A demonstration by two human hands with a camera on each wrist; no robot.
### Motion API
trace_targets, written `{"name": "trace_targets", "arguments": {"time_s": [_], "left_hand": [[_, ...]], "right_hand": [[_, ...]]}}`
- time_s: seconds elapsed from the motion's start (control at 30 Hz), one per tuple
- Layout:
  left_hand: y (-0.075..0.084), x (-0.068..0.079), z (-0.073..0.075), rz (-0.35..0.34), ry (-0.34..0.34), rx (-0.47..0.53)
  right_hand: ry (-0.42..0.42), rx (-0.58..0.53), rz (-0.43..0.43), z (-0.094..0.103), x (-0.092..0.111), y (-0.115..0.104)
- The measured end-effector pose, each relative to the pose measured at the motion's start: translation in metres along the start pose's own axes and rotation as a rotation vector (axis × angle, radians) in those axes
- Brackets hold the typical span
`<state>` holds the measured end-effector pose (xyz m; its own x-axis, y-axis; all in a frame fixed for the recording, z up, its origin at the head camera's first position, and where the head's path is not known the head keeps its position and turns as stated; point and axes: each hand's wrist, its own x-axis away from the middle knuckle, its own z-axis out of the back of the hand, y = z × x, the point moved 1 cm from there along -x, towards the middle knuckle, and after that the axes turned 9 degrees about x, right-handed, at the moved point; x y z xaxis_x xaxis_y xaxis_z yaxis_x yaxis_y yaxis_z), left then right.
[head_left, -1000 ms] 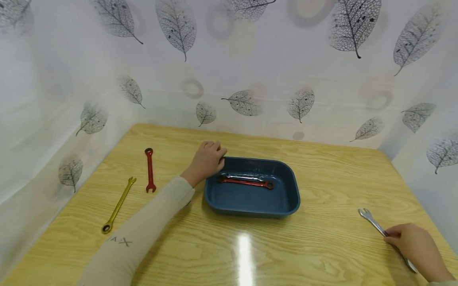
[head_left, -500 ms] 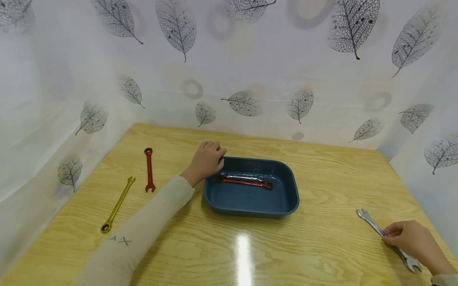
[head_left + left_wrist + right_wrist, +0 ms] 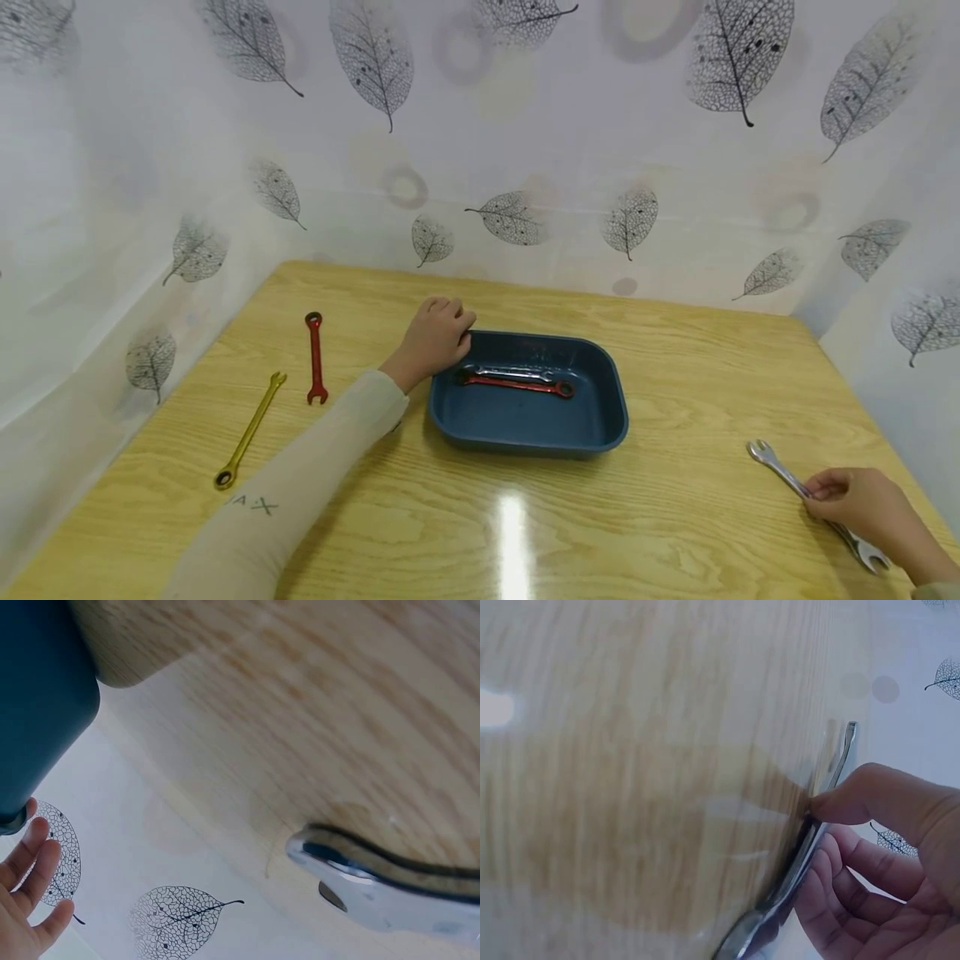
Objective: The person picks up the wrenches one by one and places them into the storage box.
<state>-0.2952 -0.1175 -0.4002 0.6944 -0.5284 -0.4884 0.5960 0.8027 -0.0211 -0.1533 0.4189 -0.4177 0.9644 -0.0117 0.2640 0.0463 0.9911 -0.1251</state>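
Observation:
My left hand grips the back left corner of a dark blue tray, fingers over the rim. Inside the tray, a silver wrench and a red wrench lie side by side along the back. At the right of the table, my right hand pinches a silver open-ended wrench around its middle. In the right wrist view, the thumb presses on top of this wrench with the fingers curled beneath it, close over the table.
A red wrench and a gold wrench lie on the wooden table at the left. Another silver wrench lies near the left wrist, mostly hidden by the forearm in the head view. Leaf-patterned sheeting encloses the back and sides.
The right hand has shifted slightly, and the silver wrench it pinches has turned so its near end now shows its open jaw. The left hand and tray have stayed put.

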Motion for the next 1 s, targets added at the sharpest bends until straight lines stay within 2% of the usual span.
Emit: {"name": "trace_targets", "arguments": {"time_s": [0.5, 1.0], "left_hand": [[-0.0012, -0.0013, -0.0009, 0.001, 0.006, 0.019], [0.0004, -0.0014, 0.0003, 0.005, 0.001, 0.020]], "right_hand": [[0.060, 0.001, 0.030, -0.0018, -0.0034, -0.0007], [0.118, 0.035, 0.026, -0.0006, 0.0034, -0.0057]]}}
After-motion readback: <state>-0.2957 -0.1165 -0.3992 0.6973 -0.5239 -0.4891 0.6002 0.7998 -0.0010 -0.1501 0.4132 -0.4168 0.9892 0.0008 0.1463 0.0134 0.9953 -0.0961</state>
